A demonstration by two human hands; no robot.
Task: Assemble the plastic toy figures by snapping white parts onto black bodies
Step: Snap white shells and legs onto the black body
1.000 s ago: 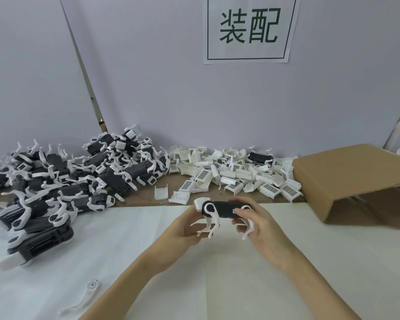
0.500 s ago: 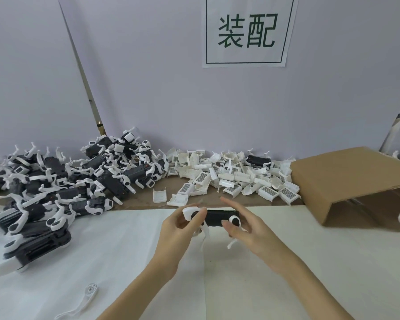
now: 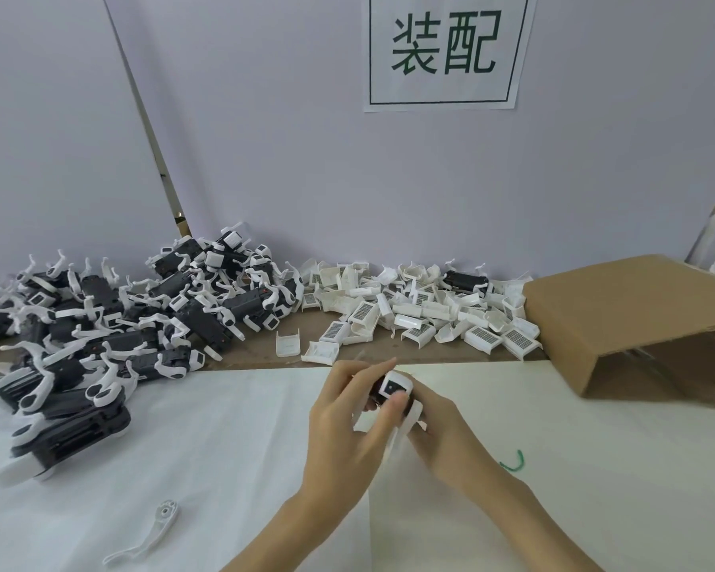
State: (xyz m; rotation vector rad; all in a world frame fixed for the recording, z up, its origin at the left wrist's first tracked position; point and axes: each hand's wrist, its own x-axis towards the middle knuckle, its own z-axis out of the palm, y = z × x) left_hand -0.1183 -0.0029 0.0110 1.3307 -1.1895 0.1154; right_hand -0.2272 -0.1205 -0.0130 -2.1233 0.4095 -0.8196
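- A black-and-white toy figure (image 3: 394, 392), held between the left hand (image 3: 343, 431) and right hand (image 3: 438, 437), shows a white square end face with a dark centre.
- Left of the grip: a heap of assembled figures (image 3: 112, 324), black bodies with white limbs.
- Beyond the grip: white parts (image 3: 409, 315), several bearing black barcode-like grids.
- Right: a plain brown cardboard box (image 3: 628, 307); nearer, a green squiggle (image 3: 514, 464) on white sheet (image 3: 223, 447).
- Above: a white sign (image 3: 444, 49) with dark green characters and border.

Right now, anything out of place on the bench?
Two strays: a loose white leg piece lies alone on the white sheet, near left, far from either pile. A small green curved scrap sits right of the hands, matching nothing else here.
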